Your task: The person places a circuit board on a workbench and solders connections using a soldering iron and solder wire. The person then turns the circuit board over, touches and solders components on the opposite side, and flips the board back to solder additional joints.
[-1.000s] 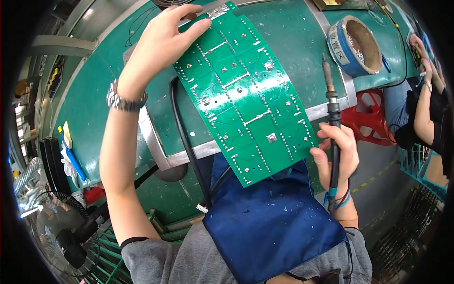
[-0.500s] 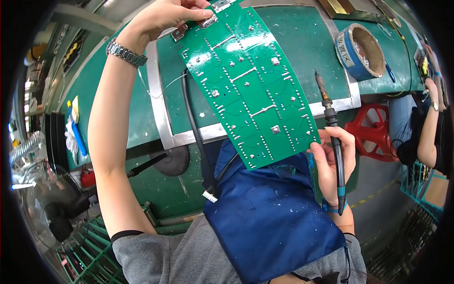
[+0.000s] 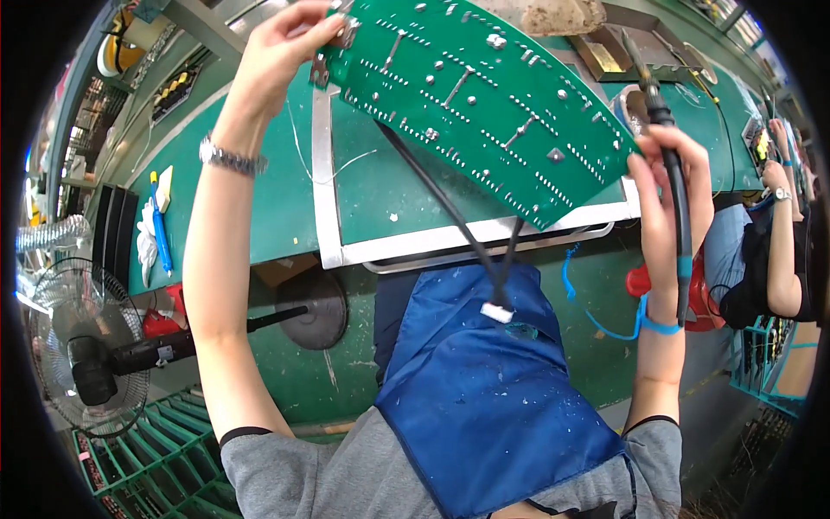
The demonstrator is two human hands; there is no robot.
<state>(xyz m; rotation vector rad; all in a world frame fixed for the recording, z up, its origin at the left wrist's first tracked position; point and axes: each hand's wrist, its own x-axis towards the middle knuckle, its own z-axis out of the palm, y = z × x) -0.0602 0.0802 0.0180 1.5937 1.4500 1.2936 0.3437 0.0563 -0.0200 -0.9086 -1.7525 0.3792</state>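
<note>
A green circuit board [image 3: 484, 104], its soldered side toward me, hangs tilted above the bench. My left hand [image 3: 290, 43] pinches its upper left end beside the metal tabs. At the lower right corner, my right hand [image 3: 683, 173] grips the board's edge between thumb and fingers. That same hand also holds a black soldering iron [image 3: 681, 229], tip pointing up and away from the board. Black cables [image 3: 441, 195] run down from behind the board to a white connector [image 3: 496, 312] over my blue apron.
A pale metal frame [image 3: 484, 235] lies on the green bench [image 3: 242, 208]. Behind the board's right end, a tape roll [image 3: 635, 108] is partly hidden. A fan [image 3: 95, 363] stands at left, a blue pen-like tool [image 3: 162, 233] nearby. Another person's arm [image 3: 782, 251] shows at right.
The board has swung to a flatter slant, its right end rising to the right with my right hand and the iron. The cables and white connector have shifted right.
</note>
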